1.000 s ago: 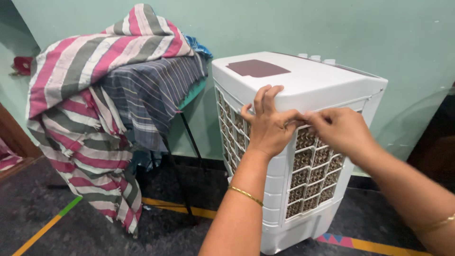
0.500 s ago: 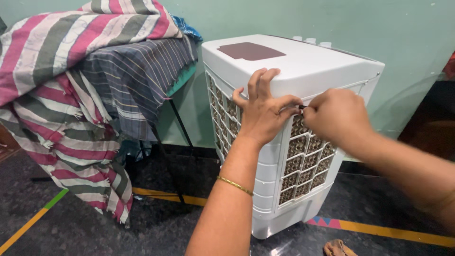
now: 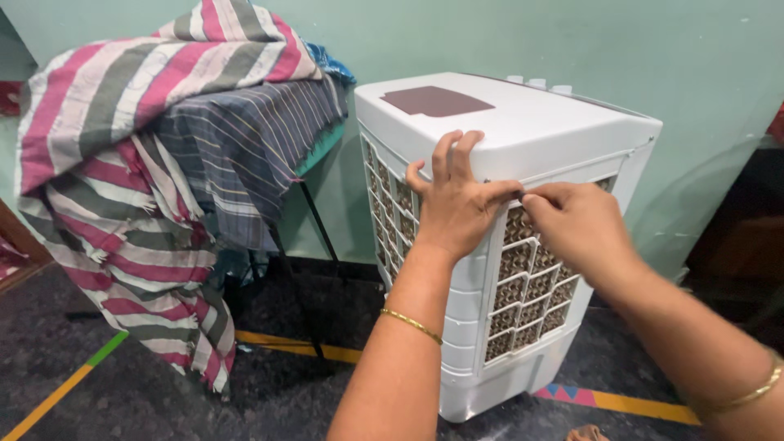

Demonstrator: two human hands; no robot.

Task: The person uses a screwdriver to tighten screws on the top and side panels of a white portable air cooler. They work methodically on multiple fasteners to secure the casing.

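A big white cooler (image 3: 523,139) stands on the dark floor (image 3: 147,392), close to a green wall (image 3: 490,41). It is turned so one corner faces the person, and two sides with grilles can be seen.

The left hand (image 3: 457,204) rests on the top edge of the cooler at that corner. Two fingers reach up over the rim, and the thumb and the other fingers bend down toward the grille (image 3: 531,286). It looks like this hand keeps the cooler steady. The right hand (image 3: 576,224) is just beside it, fingertips bunched together in a pinch at the top of the grille, where the grille meets the white lid. The fingertips of the two hands nearly touch. What the right hand pinches is too small to tell; it may be a little clip or catch.

Each wrist has a thin gold bangle (image 3: 412,325).

To the left, a stand (image 3: 314,212) is piled with striped cloths (image 3: 139,147), pink, grey and blue. They hang down almost to the floor. Coloured tape (image 3: 645,404) runs along the floor.
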